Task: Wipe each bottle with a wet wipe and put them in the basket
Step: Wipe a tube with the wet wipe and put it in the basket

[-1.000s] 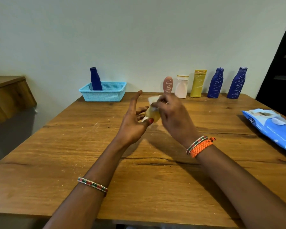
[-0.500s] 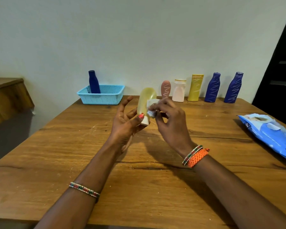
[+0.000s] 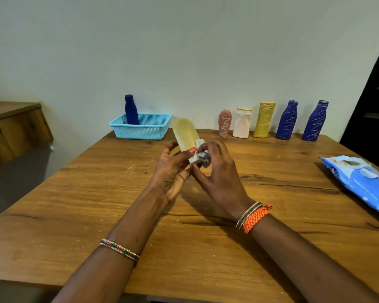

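1. In the head view, we hold a pale yellow bottle point(image 3: 185, 133) above the middle of the wooden table point(image 3: 74, 204). Our left hand point(image 3: 171, 171) grips its lower part, thumb across the front and fingers curled behind.

2. Our right hand point(image 3: 217, 171) pinches a folded wet wipe point(image 3: 197, 157) against the bottle's cap end. The wipe looks greyed where it meets the cap, though we cannot tell whether that is dirt or shadow.

3. The bottle's long axis runs tilted: the rounded base points up, away from us and slightly left, toward the basket point(image 3: 140, 127). The cap end points down toward us, between the two hands.

4. As for progress, one dark blue bottle point(image 3: 130, 109) stands upright in the blue basket at the far left of the table, so we judge one bottle finished.

5. The yellow bottle seems to be mid-wipe and has not yet gone to the basket.

6. Five bottles wait in a row along the far edge by the wall: a pink bottle point(image 3: 224, 122), a white bottle point(image 3: 242, 123), a mustard bottle point(image 3: 264, 120) and two blue bottles point(image 3: 287, 120) at the right end.

7. The pack of wipes point(image 3: 359, 180) lies at the table's right edge, well apart from our hands.
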